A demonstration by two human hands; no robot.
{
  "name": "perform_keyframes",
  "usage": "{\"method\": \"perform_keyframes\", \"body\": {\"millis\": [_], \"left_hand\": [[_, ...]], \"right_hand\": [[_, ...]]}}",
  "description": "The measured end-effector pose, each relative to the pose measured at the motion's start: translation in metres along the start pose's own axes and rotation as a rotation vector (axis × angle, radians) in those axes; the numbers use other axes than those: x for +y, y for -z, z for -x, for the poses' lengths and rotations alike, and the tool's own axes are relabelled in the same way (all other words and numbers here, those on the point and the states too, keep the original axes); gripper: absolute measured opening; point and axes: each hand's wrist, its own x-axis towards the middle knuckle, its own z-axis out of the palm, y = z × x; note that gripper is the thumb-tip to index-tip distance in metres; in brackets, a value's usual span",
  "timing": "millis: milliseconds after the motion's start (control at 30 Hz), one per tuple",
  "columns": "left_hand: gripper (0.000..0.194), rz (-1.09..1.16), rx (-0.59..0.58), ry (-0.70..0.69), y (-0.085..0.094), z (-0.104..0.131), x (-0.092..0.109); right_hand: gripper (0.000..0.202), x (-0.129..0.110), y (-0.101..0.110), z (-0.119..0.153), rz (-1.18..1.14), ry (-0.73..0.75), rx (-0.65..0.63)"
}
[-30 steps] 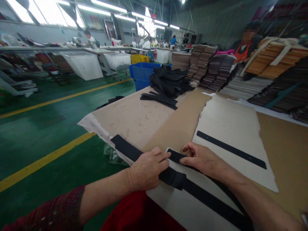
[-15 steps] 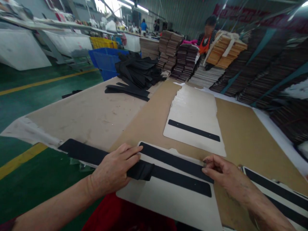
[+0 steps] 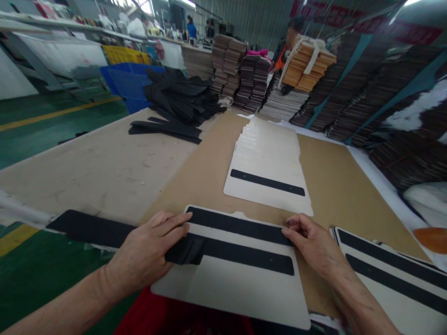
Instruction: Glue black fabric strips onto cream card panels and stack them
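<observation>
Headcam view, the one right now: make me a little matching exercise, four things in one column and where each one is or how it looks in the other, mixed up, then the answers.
Things
1. Left hand
2. Right hand
3. Blue crate
4. Orange stack

Place or state
A. Just past the table, near a yellow crate
B. Fingertips at the right end of the upper black strip
C. Tied with a pale band
D. Fingertips at that strip's left end

Pairs: 1-D, 2-B, 3-A, 4-C

Blue bin [image 3: 117,83] nr yellow crate [image 3: 125,55]; person [image 3: 191,31] in bkgd; red banner [image 3: 401,30] upper R.
</observation>
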Motion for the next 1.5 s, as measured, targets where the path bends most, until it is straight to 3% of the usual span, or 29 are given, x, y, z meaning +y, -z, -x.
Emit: {"method": "perform_keyframes", "body": {"millis": [533, 733, 833, 1000, 1133, 1267, 1500], "left_hand": [[0.042, 0.002, -0.027, 0.006, 0.000, 0.000, -0.001], [0.049, -0.029, -0.054, 0.014, 0.001, 0.000, -0.003], [0.055, -0.064, -0.127, 0.029, 0.009, -0.008, 0.002], [0.066, -0.173, -0.360, 0.033, 0.024, -0.035, 0.027], [0.069, -0.276, -0.452, 0.066, 0.028, -0.053, 0.044], [0.067, -0.296, -0.491, 0.081, 0.029, -0.057, 0.047], [0.060, -0.267, -0.397, 0.077, 0.021, -0.041, 0.032]], "right_hand": [[0.017, -0.015, -0.004, 0.002, 0.124, 0.030, 0.048], [0.012, -0.017, -0.004, 0.007, 0.430, 0.313, 0.118], [0.025, -0.027, -0.011, 0.019, 0.664, 0.413, 0.073], [0.082, -0.044, -0.033, 0.039, 1.114, 0.565, 0.105], [0.087, -0.060, -0.046, 0.042, 1.307, 0.594, 0.039], [0.083, -0.060, -0.048, 0.040, 1.258, 0.586, 0.032], [0.068, -0.021, -0.038, 0.049, 1.084, 0.584, 0.223]]}}
